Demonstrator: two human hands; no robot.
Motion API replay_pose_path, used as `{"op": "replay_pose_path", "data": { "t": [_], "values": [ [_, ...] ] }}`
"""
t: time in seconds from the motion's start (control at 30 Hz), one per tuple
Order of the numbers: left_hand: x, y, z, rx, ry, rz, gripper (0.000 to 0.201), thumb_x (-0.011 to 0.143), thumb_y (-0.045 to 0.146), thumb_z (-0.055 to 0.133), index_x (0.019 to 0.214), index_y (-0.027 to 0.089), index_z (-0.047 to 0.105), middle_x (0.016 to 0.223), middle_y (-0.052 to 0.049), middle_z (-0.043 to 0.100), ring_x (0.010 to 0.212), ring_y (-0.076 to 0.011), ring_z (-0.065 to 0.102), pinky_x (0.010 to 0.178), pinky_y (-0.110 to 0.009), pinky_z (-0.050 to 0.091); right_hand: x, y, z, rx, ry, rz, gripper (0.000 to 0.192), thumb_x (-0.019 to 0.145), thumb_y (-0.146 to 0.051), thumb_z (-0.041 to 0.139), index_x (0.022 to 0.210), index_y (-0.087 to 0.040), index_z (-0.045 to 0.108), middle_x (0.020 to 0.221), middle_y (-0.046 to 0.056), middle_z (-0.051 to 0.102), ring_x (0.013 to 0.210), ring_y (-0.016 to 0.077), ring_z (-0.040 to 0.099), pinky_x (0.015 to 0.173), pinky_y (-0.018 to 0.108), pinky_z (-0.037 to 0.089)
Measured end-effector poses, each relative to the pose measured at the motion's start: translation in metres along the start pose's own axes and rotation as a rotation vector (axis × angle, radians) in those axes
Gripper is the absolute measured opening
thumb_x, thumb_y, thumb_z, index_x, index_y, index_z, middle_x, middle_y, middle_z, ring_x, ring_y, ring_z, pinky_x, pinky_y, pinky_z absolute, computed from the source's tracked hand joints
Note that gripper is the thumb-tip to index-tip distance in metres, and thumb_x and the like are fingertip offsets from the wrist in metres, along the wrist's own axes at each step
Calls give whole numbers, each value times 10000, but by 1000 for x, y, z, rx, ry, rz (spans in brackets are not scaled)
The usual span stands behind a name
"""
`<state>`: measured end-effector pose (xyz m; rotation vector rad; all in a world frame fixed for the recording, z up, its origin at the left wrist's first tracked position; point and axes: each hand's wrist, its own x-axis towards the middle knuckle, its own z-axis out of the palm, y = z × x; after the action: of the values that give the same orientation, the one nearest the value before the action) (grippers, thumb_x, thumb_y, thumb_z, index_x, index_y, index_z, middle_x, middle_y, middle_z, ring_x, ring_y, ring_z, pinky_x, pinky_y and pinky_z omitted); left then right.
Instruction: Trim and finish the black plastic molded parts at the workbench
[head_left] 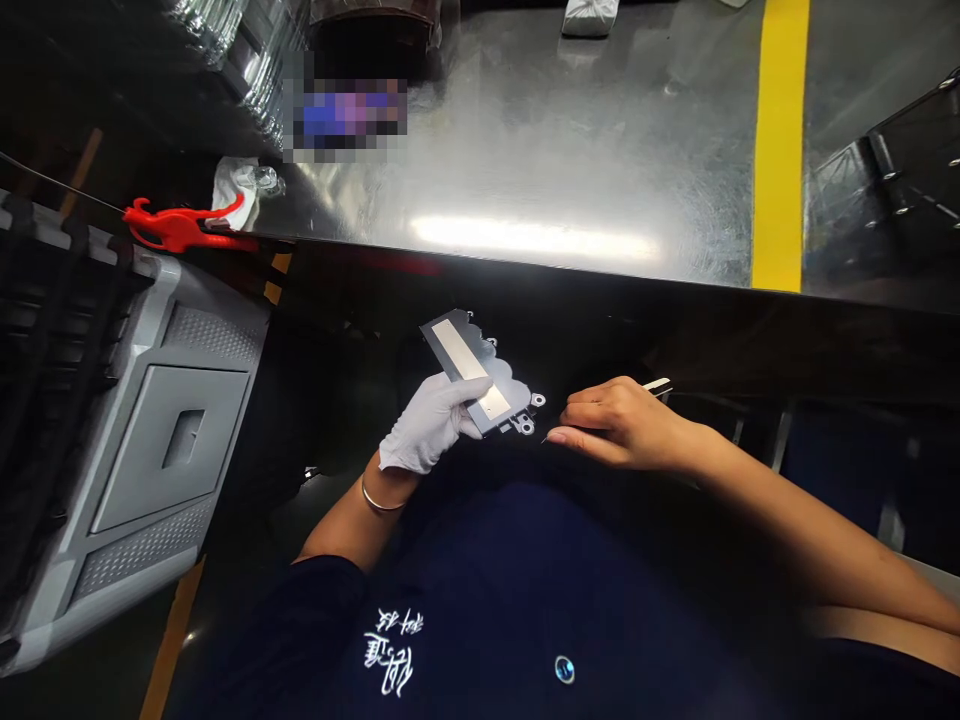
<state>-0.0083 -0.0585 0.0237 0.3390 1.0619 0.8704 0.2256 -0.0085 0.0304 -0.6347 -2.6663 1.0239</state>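
My left hand [427,425], in a white glove, is closed on a thin grey metal plate [514,385], its thumb lying across the face. The plate has one scalloped edge and small ring-shaped tabs at its near right end. A pale strip [459,352] runs along its face. My bare right hand [619,425] is closed around slim tweezers [658,385]; their back end shows behind the knuckles, and a fine tip pokes out by the thumb. That tip is a short way right of the plate's tabs, apart from them. The fingers hide most of the tweezers.
A metal table [570,180] with a yellow stripe [780,150] lies ahead, its edge beyond my hands. Red-handled snips or a similar tool [176,225] and a crumpled white cloth [232,190] lie at its left corner. A grey plastic crate [165,440] stands left.
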Motion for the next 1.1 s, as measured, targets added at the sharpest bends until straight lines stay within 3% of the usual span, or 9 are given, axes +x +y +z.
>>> {"op": "replay_pose_path", "data": {
  "t": [0.17, 0.33, 0.5, 0.67, 0.73, 0.83, 0.93, 1.03, 1.1],
  "values": [
    [-2, -2, 6, 12, -21, -25, 342, 763, 257, 694, 1071, 110, 669, 999, -129, 707, 854, -239, 692, 603, -253, 550, 6, -1, -1, -52, 108, -8, 398, 951, -393, 457, 650, -182, 608, 556, 4, 520, 484, 96, 439, 497, 252, 285],
    [-4, -5, 8, -40, -13, -5, 349, 763, 241, 695, 1094, 135, 659, 1049, -115, 699, 935, -258, 682, 683, -288, 569, 5, 2, -1, -53, 26, -7, 424, 960, -394, 441, 619, -181, 575, 555, -2, 505, 481, 90, 427, 504, 251, 289],
    [-2, -3, 4, -100, -26, -58, 305, 759, 221, 698, 1032, 88, 669, 962, -138, 712, 776, -234, 703, 577, -269, 578, -2, 2, -2, 49, 26, -41, 388, 951, -359, 483, 620, -178, 571, 531, -17, 506, 456, 76, 435, 485, 225, 327],
    [3, 3, 5, -254, -76, -175, 207, 851, 95, 523, 1016, 43, 637, 856, -117, 715, 730, -190, 708, 644, -259, 593, -1, 0, 5, -138, 369, -151, 322, 839, -423, 654, 1032, -167, 638, 949, 98, 705, 734, 143, 668, 584, 211, 496],
    [5, 4, 5, -325, -121, -299, 215, 887, 99, 466, 1013, 26, 624, 809, -113, 708, 718, -182, 706, 666, -258, 589, 2, -1, 9, -213, 343, -227, 372, 850, -365, 655, 1173, -191, 592, 1151, 118, 679, 864, 171, 695, 647, 227, 536],
    [5, 6, -1, -301, -248, -419, 312, 949, 261, 419, 1037, 43, 623, 803, -110, 700, 647, -167, 691, 558, -231, 558, 6, -2, 10, -149, 346, -264, 463, 839, -360, 668, 1264, -222, 546, 1167, 93, 685, 898, 174, 706, 667, 223, 563],
    [-2, 8, -5, 57, -297, -216, 439, 913, 471, 472, 1078, 102, 643, 791, -93, 694, 554, -158, 647, 425, -216, 466, 11, -3, 10, -33, 527, -141, 568, 772, -412, 727, 1278, -225, 551, 1059, 88, 725, 857, 194, 715, 684, 244, 582],
    [-11, 6, -1, 547, -113, 271, 325, 818, 432, 642, 1008, 174, 697, 899, -73, 702, 763, -176, 646, 638, -252, 515, 16, -6, 17, 8, 659, 2, 528, 754, -405, 743, 1225, -216, 595, 1016, 95, 732, 791, 202, 712, 693, 271, 584],
    [-13, 4, 2, 712, 7, 455, 232, 819, 379, 647, 941, 193, 712, 962, -56, 695, 897, -185, 615, 787, -271, 499, 18, -7, 25, 51, 681, 52, 479, 771, -400, 729, 1194, -208, 609, 988, 93, 731, 757, 189, 703, 680, 269, 577]
  ]
}}
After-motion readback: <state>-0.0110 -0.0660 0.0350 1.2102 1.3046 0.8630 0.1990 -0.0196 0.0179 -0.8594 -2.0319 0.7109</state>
